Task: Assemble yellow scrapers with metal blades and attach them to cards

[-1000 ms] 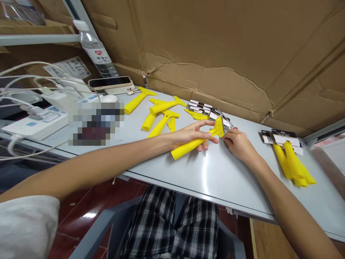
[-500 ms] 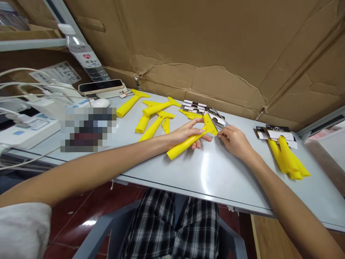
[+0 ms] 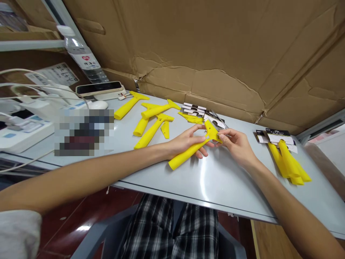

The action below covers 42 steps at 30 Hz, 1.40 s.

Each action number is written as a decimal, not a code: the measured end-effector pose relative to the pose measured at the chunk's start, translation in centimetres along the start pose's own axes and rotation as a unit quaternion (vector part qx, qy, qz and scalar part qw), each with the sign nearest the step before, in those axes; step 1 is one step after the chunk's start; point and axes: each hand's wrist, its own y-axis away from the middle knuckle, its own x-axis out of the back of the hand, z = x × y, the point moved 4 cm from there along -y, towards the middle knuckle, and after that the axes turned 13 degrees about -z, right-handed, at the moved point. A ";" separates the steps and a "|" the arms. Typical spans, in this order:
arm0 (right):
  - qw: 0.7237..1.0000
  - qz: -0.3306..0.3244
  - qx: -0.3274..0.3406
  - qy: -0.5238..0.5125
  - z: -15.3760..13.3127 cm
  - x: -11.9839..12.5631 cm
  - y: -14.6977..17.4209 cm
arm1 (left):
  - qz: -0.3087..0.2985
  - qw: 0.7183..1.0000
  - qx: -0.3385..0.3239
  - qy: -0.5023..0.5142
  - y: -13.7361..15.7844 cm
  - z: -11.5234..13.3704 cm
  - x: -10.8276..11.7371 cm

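One yellow handle (image 3: 185, 156) held over a pale, glossy table (image 3: 237, 187).
Taking it as the dial's centre: the left hand (image 3: 185, 141) grasps its shaft; the right hand (image 3: 238, 145) has thumb and finger narrow at its head, though whether they pinch anything I cannot tell. Loose handles (image 3: 148, 133) lie towards ten, stacked cards (image 3: 194, 107) at twelve, carded handles (image 3: 289, 158) at three. Creased cardboard (image 3: 194, 46) walls the twelve side; a bottle (image 3: 83, 55) is at ten, a power strip (image 3: 10, 138) at nine, red flooring (image 3: 78, 219) at eight, plaid-clad legs (image 3: 172, 230) at six.
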 end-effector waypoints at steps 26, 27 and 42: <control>0.957 0.120 0.123 0.235 -1.0 -1.7 -0.2 | 0.060 0.984 -0.071 -0.154 0.2 -0.7 -0.6; 0.958 0.120 0.122 0.232 -1.0 -1.7 -0.3 | 0.058 0.983 -0.072 -0.158 0.1 -0.7 -0.6; 0.966 0.123 0.085 0.209 -0.9 -2.0 -0.4 | 0.049 0.982 -0.083 -0.160 0.2 -0.6 -0.7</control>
